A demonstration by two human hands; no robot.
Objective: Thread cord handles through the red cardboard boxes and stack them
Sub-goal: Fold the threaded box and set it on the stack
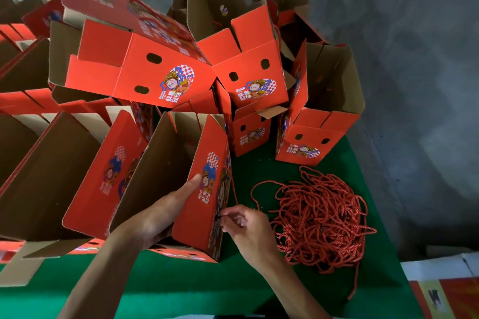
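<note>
At the lower centre of the frame, the left hand (166,212) is steadying an open red cardboard box (199,197) on the green desk (233,290), its fingers (190,184) lying nearly straight against the printed outer wall while the thumb side is hidden behind that wall. The right hand (248,228) is pinching the dark tip of a red cord (232,186) between thumb and forefinger, right at the box's lower edge where a handle hole probably sits; the hole itself is too small to make out. The cord is running up along the box's side face, so one end seems to be threaded already.

To do this step well, the tip should be going in straight, with the box wall braced from inside so the corrugated board is not buckling, and the cord pulled through until its stopper is catching.

The boxes are matte red outside, raw brown inside, stiff, with slotted flaps and oval punched holes. The cords are twisted and limp, lying in a loose tangled heap (321,217) at the lower right of the frame, just beside the working hand. More open boxes are piling across the upper half (145,67), tilted against one another rather than neatly stacked.
</note>
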